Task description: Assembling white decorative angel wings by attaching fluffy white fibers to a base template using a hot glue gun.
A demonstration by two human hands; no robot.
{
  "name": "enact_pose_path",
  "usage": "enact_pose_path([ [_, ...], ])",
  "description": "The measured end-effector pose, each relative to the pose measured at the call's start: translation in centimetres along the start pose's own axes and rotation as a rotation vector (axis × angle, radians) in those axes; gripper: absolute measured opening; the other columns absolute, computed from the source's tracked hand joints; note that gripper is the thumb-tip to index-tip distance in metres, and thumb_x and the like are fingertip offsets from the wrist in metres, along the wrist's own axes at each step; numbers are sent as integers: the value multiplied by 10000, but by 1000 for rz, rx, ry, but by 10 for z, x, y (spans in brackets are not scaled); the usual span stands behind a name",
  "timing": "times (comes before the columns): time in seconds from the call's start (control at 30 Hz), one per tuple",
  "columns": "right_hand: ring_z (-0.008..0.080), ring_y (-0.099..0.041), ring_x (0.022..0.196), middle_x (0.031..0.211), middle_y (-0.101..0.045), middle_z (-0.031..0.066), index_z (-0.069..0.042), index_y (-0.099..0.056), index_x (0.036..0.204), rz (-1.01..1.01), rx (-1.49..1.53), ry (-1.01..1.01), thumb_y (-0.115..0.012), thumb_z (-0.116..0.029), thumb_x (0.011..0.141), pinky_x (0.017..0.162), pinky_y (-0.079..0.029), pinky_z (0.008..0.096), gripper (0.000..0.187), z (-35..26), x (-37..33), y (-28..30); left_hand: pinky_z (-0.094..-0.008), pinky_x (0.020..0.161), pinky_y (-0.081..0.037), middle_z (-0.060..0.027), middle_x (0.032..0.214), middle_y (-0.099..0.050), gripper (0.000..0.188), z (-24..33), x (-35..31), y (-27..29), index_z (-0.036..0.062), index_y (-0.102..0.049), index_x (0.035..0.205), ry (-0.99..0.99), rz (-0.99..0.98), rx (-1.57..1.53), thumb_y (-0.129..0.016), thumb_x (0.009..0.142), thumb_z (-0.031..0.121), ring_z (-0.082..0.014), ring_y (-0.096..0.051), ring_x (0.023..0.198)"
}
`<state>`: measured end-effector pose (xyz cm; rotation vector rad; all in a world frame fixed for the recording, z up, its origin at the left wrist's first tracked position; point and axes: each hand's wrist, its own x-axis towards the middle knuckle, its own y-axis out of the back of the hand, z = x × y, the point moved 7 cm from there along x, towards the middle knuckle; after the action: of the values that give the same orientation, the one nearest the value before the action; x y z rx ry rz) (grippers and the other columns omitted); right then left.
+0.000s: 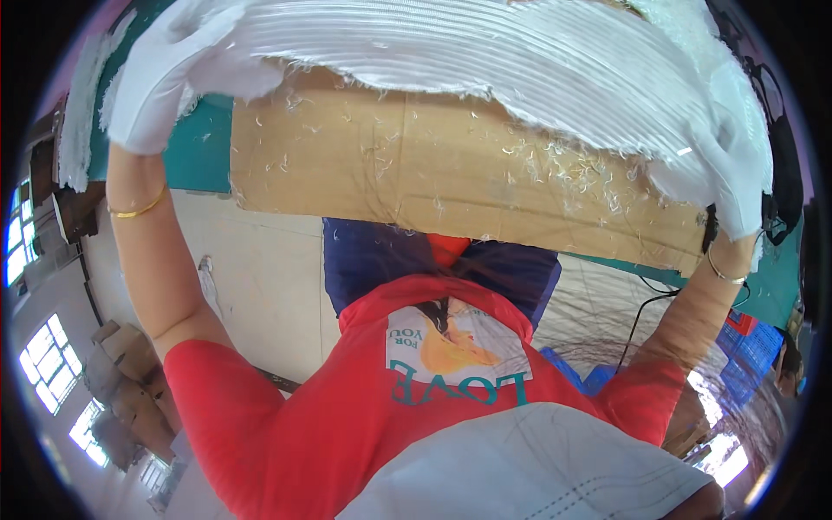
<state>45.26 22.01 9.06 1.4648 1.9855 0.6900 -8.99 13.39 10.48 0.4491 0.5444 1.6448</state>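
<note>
A wide sheet of white ribbed fabric (485, 65) with a frayed near edge stretches across the top of the view, above a flat piece of brown cardboard (381, 156). At its left end my left hand (169, 74), in a white glove, grips the fabric; some fingers are lost against the white. My right hand (732, 178), gloved too, closes on the fabric's right end, its fingers partly hidden by the folds. Loose white threads (589, 178) are scattered over the cardboard, thickest toward the right.
Beneath the cardboard lies a green tabletop (204, 143). More white fringed material (82, 104) hangs at the far left. A black bag (784, 173) sits beyond my right hand, with a black cable (637, 321) below. Blue crates (747, 360) stand lower right, cardboard boxes (130, 381) lower left.
</note>
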Motion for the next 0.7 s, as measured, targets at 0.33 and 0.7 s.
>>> enact_pose_path([
  [0.33,97,-600,957,1069,-677,25,79,-617,1314,-202,-42,-44,-732,-147,950,839,-483,246,444,52,22,-53,-289,998,-490,-91,1275,-693,562,-54,1,-89,5,-613,1378,118,-163,197,-776,916,281,-166,-631,1145],
  [0.7,136,-635,1121,1309,-660,113,69,-542,1437,-50,-82,-32,-733,-161,945,964,-496,268,576,61,14,-56,-499,1099,-412,-216,1378,-577,664,70,-87,-203,13,-588,1338,-529,-216,408,-792,794,333,-433,-526,1280],
])
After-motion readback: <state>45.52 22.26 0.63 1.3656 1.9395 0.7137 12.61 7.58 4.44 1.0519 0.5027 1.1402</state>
